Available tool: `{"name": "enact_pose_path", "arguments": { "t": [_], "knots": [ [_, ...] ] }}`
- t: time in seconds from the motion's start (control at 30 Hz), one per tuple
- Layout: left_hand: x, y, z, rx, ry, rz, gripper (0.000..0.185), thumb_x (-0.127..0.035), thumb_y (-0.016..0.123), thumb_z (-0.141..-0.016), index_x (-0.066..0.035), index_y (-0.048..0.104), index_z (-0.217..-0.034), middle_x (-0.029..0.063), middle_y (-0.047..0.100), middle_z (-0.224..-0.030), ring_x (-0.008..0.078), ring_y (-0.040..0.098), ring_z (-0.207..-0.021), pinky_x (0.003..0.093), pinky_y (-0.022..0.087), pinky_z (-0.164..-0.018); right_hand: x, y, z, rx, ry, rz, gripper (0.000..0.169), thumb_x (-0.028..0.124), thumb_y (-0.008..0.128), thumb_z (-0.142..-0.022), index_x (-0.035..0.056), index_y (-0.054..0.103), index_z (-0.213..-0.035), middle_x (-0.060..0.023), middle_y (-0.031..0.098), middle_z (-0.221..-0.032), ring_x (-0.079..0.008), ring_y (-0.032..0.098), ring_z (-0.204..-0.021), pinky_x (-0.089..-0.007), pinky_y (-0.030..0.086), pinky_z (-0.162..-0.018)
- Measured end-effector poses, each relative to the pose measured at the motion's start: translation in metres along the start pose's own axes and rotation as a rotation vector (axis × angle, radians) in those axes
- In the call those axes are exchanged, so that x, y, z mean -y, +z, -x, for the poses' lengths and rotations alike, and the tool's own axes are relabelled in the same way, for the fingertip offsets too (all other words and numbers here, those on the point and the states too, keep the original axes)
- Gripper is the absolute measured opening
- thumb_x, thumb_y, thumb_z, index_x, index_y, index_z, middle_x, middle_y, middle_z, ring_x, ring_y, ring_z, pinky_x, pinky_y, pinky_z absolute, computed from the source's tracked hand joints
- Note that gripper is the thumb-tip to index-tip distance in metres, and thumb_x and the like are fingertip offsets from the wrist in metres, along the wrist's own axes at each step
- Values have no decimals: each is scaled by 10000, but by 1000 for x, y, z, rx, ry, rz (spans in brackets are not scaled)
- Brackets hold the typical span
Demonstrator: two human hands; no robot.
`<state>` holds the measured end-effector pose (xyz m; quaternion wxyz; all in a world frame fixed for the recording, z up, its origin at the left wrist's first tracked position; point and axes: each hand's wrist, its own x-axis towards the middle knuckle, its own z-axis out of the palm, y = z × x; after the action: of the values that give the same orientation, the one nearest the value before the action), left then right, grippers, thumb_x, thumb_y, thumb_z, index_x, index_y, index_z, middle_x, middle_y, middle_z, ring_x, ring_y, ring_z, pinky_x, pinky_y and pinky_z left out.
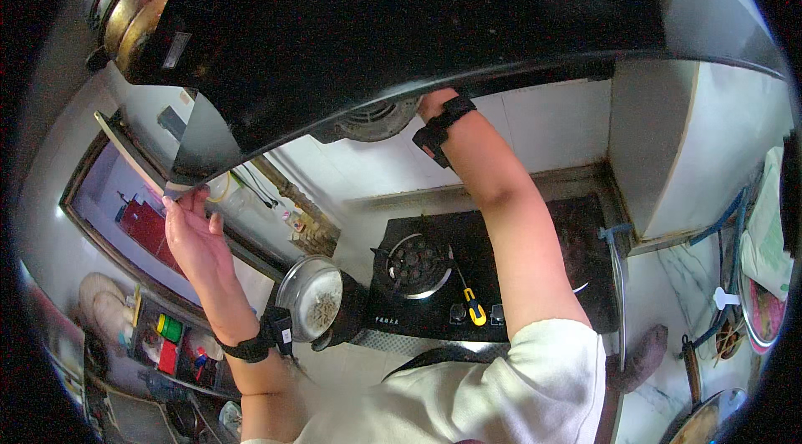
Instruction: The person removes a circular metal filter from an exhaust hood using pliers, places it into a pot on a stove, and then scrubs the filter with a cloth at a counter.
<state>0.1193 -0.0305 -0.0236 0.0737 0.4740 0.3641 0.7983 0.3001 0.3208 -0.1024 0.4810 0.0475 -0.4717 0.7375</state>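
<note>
A large black range hood (426, 18) fills the top of the view. My left hand (202, 228) is raised at its lower left corner, fingers touching the corner edge. My right arm reaches up under the hood beside a round grey vented part (382, 118); the right hand is hidden behind the hood's edge. Below lies a black gas cooktop (401, 315) with a round burner (416, 263). A yellow and black screwdriver (475, 307) rests on the cooktop, its shaft towards the burner.
A steel pot with a glass lid (310, 300) stands left of the cooktop. A shelf holds small containers, one a green jar (168, 327), at the lower left. On the right are a marbled counter (658, 281), a sweet potato (645, 357), a pan (708, 422) and a white bag (767, 243).
</note>
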Motion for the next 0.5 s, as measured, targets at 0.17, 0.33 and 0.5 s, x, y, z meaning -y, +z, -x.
{"name": "enact_pose_path", "arguments": {
  "t": [0.17,0.33,0.5],
  "knots": [
    [0,-2,0,37,13,-10,276,-304,396,-930,-76,507,-1038,31,575,-984,111,517,-865,188,341,-487,8,-4,0,-4,4,37,247,255,471,-866,63,588,-968,-81,618,-880,-198,597,-735,-347,524,-630],
    [-2,3,4,26,35,-6,274,-295,391,-933,-70,508,-1035,37,579,-973,108,519,-859,182,340,-477,12,-4,-2,4,17,67,238,253,474,-864,72,587,-968,-72,616,-876,-191,594,-737,-346,523,-634],
    [1,2,5,-14,5,-14,303,-301,386,-935,-47,503,-1051,58,574,-1027,125,514,-913,189,365,-489,15,-6,-4,7,39,101,229,251,476,-862,81,586,-967,-62,615,-873,-185,591,-739,-345,522,-639]
  ]
}}
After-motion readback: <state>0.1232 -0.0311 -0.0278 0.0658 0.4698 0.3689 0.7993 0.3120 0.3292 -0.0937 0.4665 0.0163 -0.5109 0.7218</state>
